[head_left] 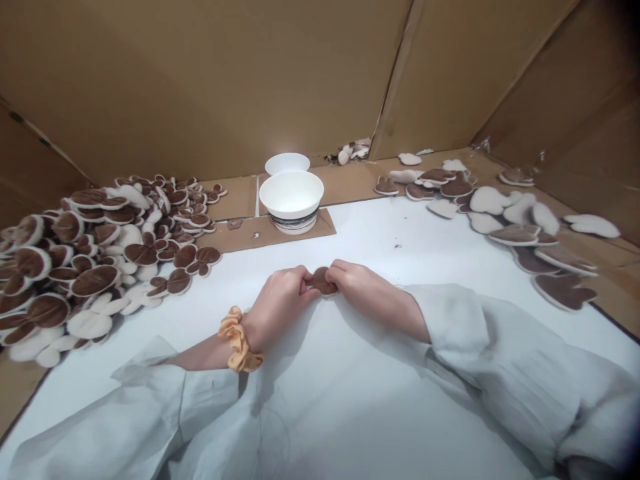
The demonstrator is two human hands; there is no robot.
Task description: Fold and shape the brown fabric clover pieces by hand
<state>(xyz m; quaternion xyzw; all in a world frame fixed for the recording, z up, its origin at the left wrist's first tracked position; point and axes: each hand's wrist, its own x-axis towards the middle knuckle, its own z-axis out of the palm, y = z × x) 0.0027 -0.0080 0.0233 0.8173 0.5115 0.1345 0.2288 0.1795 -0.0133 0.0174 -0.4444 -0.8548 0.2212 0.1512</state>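
Between my two hands is a small brown plush piece, rounded where it shows; the rest is covered by my fingers. My left hand pinches its left side with thumb and forefinger, and a yellow scrunchie circles that wrist. On the opposite edge, the fingers of my right hand are closed on the same piece. Both hands are just above or on the white tabletop; I cannot tell which.
To the left rises a large heap of brown-and-white plush pieces, many with ear-like lobes. Flatter plush pieces lie scattered at the right. A white bowl stands ahead, another white bowl behind it. Cardboard walls enclose the table.
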